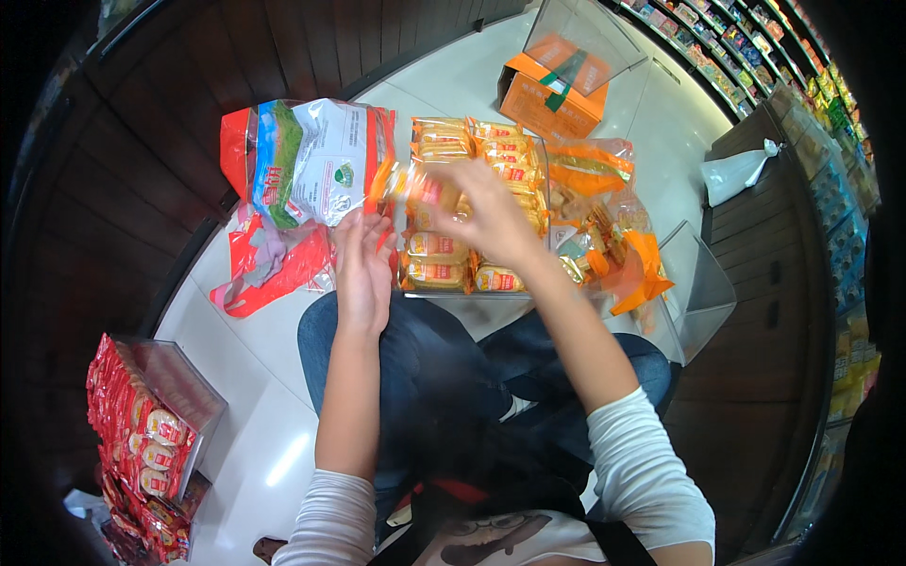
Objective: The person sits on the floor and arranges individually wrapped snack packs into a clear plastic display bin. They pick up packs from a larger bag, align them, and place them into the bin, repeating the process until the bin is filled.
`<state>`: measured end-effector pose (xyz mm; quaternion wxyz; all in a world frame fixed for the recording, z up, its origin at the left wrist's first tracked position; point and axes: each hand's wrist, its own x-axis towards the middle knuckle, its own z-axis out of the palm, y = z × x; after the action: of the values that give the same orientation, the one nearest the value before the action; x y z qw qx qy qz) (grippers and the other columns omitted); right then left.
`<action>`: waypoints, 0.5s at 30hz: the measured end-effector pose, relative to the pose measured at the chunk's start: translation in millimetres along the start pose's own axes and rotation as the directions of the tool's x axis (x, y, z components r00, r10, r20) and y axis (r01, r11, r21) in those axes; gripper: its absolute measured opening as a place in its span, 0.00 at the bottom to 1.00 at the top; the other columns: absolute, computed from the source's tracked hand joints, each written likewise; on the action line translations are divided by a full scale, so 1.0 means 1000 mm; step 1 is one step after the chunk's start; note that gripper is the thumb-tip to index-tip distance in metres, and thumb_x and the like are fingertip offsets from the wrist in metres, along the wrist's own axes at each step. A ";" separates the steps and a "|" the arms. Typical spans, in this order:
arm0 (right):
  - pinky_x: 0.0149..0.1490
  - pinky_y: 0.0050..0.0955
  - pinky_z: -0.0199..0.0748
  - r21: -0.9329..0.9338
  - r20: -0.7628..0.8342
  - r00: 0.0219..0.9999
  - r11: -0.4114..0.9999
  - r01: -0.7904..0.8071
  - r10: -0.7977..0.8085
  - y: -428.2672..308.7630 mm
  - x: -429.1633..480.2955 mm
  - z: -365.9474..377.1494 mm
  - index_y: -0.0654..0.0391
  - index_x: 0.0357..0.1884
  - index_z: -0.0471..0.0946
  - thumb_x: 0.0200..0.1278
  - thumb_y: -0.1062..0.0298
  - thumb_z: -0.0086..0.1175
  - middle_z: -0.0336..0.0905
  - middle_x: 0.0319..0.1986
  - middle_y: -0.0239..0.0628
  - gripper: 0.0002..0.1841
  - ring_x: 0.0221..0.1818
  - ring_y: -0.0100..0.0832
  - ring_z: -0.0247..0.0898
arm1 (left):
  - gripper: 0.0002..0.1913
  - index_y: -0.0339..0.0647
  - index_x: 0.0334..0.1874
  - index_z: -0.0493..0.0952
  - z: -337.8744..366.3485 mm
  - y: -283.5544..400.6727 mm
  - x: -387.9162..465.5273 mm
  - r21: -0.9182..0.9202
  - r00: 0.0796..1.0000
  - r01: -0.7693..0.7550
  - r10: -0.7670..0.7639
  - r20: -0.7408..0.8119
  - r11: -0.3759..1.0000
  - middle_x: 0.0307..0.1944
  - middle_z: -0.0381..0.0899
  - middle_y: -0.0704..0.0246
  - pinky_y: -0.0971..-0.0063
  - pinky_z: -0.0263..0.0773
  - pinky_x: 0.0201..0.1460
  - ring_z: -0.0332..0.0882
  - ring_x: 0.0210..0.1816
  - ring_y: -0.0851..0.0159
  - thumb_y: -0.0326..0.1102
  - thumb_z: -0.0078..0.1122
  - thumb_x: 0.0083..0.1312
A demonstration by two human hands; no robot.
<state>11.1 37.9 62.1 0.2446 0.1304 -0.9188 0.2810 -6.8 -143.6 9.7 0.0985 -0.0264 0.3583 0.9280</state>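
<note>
My right hand point(485, 216), blurred, holds an orange-and-clear wrapped rice cracker packet point(402, 182) over the left side of a clear plastic bin point(488, 296). Rows of similar cracker packets point(435, 271) fill that bin in two columns. My left hand point(364, 272) is raised just left of the bin, palm up and fingers apart, with nothing resting in the palm. Its fingertips are close below the held packet; whether they touch it is unclear. Right of the bin lies an opened orange-and-clear bag point(591, 233) with loose packets inside.
A large printed snack bag point(311, 163) and a torn red wrapper point(283, 262) lie left. An orange carton point(552, 99) stands behind, a clear lid point(587, 42) on top. Another clear container point(697, 297) leans right. Red packets point(141, 424) fill a bin lower left. Dark wooden counters point(764, 283) flank the floor.
</note>
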 end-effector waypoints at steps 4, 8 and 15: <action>0.63 0.39 0.66 -0.188 -0.057 0.998 0.982 0.022 -0.033 0.061 0.051 -0.008 0.55 0.55 0.76 0.56 0.70 0.61 0.78 0.51 0.41 0.22 0.57 0.43 0.69 | 0.18 0.37 0.55 0.68 -0.015 0.004 0.013 -0.071 0.992 0.008 -0.017 -0.126 0.997 0.47 0.71 0.65 0.67 0.68 0.60 0.71 0.52 0.65 0.43 0.52 0.71; 0.64 0.40 0.65 -0.276 0.110 0.993 0.961 -0.018 0.051 0.101 0.080 0.002 0.55 0.56 0.76 0.56 0.72 0.61 0.78 0.52 0.40 0.23 0.57 0.43 0.69 | 0.15 0.39 0.51 0.69 -0.027 0.005 0.024 -0.110 0.982 0.056 -0.074 -0.175 0.992 0.44 0.72 0.66 0.68 0.70 0.57 0.72 0.48 0.66 0.42 0.51 0.70; 0.64 0.42 0.62 -0.372 0.086 0.996 0.927 0.053 -0.022 0.100 0.065 -0.010 0.52 0.57 0.75 0.58 0.67 0.56 0.71 0.59 0.44 0.22 0.61 0.44 0.65 | 0.12 0.41 0.44 0.71 -0.042 0.006 0.033 -0.161 0.966 0.156 -0.185 -0.181 0.975 0.40 0.74 0.67 0.72 0.70 0.52 0.73 0.46 0.66 0.42 0.55 0.67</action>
<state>-78.0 118.4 58.2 0.2334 0.1103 -0.9618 0.0908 -41.0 -170.6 -21.6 0.1403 -0.1552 0.2941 0.9326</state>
